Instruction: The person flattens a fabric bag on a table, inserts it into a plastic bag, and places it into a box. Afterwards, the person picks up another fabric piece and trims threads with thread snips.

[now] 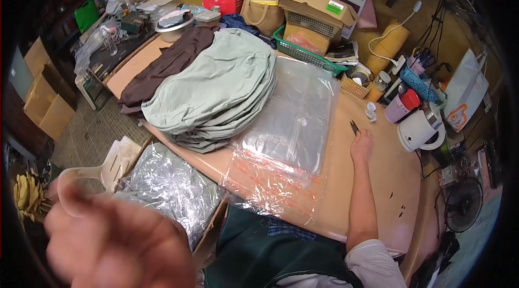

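My left hand (pixel 119 239) is very close to the camera at lower left, large and smeared by blur; whether it holds anything does not show. My right hand (pixel 362 146) rests on the tan table at right, its fingers on a small pair of dark thread snips (pixel 354 127) whose tips point away from me. Left of that arm lie flat clear plastic bags (pixel 294 120), some with orange print. Beside them sits a stack of pale green folded fabric (pixel 216 77), over dark brown fabric (pixel 167 63).
Plastic-wrapped grey-green goods (pixel 167 188) fill a box below the table's near edge, by a white plastic chair (pixel 121 161). A green basket (pixel 308 54), cardboard box (pixel 313 4), white kettle (pixel 419 128) and pink cup (pixel 399 108) line the back. A fan (pixel 464 204) stands right.
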A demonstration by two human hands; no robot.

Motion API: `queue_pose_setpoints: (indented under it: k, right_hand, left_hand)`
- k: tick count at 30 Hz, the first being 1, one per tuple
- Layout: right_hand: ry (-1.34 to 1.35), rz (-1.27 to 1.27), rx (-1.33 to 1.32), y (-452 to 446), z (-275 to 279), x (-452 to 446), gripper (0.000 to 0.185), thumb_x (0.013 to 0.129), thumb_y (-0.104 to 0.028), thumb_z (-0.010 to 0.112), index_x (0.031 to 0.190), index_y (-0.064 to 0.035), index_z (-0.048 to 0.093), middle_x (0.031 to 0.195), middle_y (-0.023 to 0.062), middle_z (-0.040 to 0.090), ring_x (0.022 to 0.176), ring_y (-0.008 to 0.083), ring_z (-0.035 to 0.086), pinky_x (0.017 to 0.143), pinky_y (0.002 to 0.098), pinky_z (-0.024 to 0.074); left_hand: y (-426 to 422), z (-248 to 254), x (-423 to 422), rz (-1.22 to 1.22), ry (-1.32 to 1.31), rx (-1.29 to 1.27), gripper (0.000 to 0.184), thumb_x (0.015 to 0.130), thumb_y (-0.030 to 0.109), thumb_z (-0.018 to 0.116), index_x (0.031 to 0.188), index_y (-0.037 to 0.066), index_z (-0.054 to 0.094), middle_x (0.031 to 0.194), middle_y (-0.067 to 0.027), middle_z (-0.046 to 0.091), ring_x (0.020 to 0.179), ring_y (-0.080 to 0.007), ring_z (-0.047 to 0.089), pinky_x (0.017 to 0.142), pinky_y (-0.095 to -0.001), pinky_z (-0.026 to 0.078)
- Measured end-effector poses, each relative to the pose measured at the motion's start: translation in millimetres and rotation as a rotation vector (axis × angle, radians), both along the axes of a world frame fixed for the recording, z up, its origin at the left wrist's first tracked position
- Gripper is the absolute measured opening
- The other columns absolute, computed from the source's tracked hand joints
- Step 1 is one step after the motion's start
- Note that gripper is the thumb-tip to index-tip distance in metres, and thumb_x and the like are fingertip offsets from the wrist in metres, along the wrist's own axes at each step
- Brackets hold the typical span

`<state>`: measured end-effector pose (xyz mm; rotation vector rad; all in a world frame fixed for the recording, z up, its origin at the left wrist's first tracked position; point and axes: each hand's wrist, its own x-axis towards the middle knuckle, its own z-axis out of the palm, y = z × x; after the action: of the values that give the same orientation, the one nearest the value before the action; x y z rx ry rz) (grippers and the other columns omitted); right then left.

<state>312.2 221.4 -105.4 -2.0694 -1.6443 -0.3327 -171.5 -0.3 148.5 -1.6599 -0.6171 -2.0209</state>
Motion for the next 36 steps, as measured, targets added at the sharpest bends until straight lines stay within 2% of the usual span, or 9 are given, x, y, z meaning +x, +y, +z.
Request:
queue_pose_setpoints:
  k: [3,8,10,14,17,22,28,34,36]
  right_hand:
    - [0.524,-0.032,-0.025,-15.5,34.6,-21.9,0.016,0.096,-0.015,0.05,0.099,-0.0004,0.054,0.097,0.0174,0.064,0.092,0.0366,0.061,0.076,0.0462,0.0459]
    - [0.488,-0.076,0.128,-11.5,21.2,-10.5,0.023,0.096,-0.025,0.054,0.097,-0.0021,0.053,0.079,0.0151,0.065,0.078,0.0339,0.064,0.068,0.0444,0.0459]
    - [0.527,-0.06,0.089,-15.5,28.6,-13.1,0.026,0.095,-0.029,0.055,0.095,-0.0029,0.054,0.075,0.0144,0.064,0.075,0.0327,0.064,0.067,0.0426,0.0464]
    - [0.504,-0.07,0.127,-10.1,25.0,-10.3,0.037,0.095,-0.035,0.053,0.081,-0.0005,0.058,0.071,0.0145,0.063,0.071,0.0292,0.064,0.068,0.0404,0.0478]
    - [0.645,-0.068,0.169,-3.8,10.4,8.2,0.04,0.097,-0.033,0.049,0.08,0.0008,0.06,0.073,0.014,0.065,0.072,0.0265,0.065,0.069,0.0391,0.0483]
    - [0.818,0.002,0.261,5.6,-10.6,23.4,0.036,0.099,-0.028,0.045,0.09,0.0011,0.064,0.077,0.0124,0.068,0.074,0.0232,0.066,0.07,0.038,0.0486]
    - [1.006,0.051,0.288,8.4,-14.8,27.1,0.027,0.099,-0.021,0.045,0.098,0.0003,0.062,0.078,0.0102,0.066,0.069,0.0211,0.064,0.068,0.0348,0.0498]
    - [1.009,0.127,0.316,7.3,2.1,17.6,0.025,0.099,-0.018,0.046,0.099,0.0017,0.061,0.082,0.0061,0.063,0.063,0.0129,0.059,0.059,0.0281,0.0459]
    - [1.049,0.311,0.503,-13.2,62.0,-7.4,0.027,0.101,-0.023,0.047,0.099,0.0004,0.06,0.079,0.0043,0.06,0.058,0.0086,0.053,0.057,0.0239,0.0429]
  left_hand:
    - [71.4,-13.7,26.5,0.196,0.213,-0.391,0.017,0.079,0.004,0.066,0.096,0.006,0.068,0.095,-0.0108,0.065,0.088,-0.0276,0.06,0.083,-0.0389,0.045]
    - [190.7,-129.8,-15.1,0.461,0.27,-0.783,0.038,0.088,0.021,0.063,0.123,0.005,0.059,0.126,-0.017,0.058,0.119,-0.0348,0.053,0.101,-0.0462,0.037]
    - [197.2,-177.8,-18.4,0.698,0.5,-1.323,0.047,0.094,0.032,0.055,0.134,0.007,0.053,0.139,-0.0162,0.051,0.13,-0.0355,0.045,0.109,-0.0534,0.028]
    - [179.8,-193.5,-13.6,0.649,0.441,-1.157,0.045,0.096,0.036,0.049,0.133,0.011,0.055,0.139,-0.0158,0.051,0.13,-0.0344,0.045,0.111,-0.0567,0.022]
    - [188.3,-192.5,-26.2,0.377,0.221,-1.111,0.037,0.095,0.04,0.052,0.108,0.011,0.071,0.111,-0.0204,0.067,0.111,-0.0366,0.06,0.1,-0.0553,0.038]
    - [217.6,-111.8,-50.8,0.606,0.278,-1.425,0.046,0.094,0.042,0.055,0.078,0.002,0.07,0.071,-0.0245,0.062,0.07,-0.044,0.063,0.065,-0.0489,0.048]
    - [252.6,-50.9,-65.0,0.588,0.244,-1.141,0.037,0.088,0.037,0.065,0.081,0.001,0.069,0.072,-0.0229,0.064,0.07,-0.0382,0.064,0.063,-0.044,0.047]
    - [263.8,-32.2,-52.1,0.156,0.262,-1.415,0.02,0.088,0.013,0.056,0.099,-0.002,0.064,0.072,-0.008,0.061,0.067,-0.0152,0.057,0.063,-0.0341,0.046]
    - [227.4,-11.2,11.9,0.151,0.587,-1.375,0.018,0.082,0.006,0.055,0.098,-0.001,0.062,0.074,-0.0064,0.059,0.068,-0.0168,0.057,0.064,-0.0345,0.046]
